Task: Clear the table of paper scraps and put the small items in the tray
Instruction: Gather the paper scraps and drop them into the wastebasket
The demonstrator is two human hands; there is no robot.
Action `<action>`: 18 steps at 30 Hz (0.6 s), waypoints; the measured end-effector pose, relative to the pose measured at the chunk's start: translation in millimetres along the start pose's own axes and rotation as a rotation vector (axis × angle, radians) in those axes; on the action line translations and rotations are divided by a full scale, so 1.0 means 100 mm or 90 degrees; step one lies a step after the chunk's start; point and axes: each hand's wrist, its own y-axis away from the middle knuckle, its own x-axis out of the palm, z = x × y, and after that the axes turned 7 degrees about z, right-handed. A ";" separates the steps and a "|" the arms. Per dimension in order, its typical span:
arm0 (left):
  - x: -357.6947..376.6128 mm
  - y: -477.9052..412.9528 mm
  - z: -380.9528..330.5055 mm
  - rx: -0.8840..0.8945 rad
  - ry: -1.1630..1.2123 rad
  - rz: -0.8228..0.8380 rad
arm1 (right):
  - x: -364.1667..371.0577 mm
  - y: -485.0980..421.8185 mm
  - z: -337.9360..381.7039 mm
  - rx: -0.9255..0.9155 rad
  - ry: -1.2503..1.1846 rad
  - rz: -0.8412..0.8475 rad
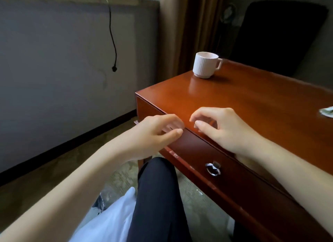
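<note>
hands: left hand [158, 131] at edge of glossy red-brown wooden surface [252, 97], right hand [221, 128] on it, both loosely curled, nothing held | crumpled white-green paper scrap [326, 112] way off right | featherlight, flimsy, probably just pinch an edge

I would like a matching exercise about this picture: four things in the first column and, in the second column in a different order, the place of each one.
Column A
1. white ribbed mug
2. metal ring pull
3. black cable
4. white plastic bag

Column B
a. hangs down the grey wall
b. on the drawer front
c. low down, beside the dark trouser leg
d. stands upright on the table top

Pairs: 1-d, 2-b, 3-a, 4-c
</note>
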 end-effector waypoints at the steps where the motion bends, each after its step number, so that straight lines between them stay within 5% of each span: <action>1: 0.06 -0.09 -0.12 0.020 -0.009 0.015 | -0.07 0.11 -0.08 0.015 0.010 -0.011; 9: 0.71 -0.95 -0.88 0.151 -0.109 0.154 | -0.53 1.12 -0.77 0.223 0.067 -0.105; 18: 1.50 -1.93 -1.55 0.188 -0.224 0.155 | -0.99 2.17 -1.56 0.496 0.241 -0.253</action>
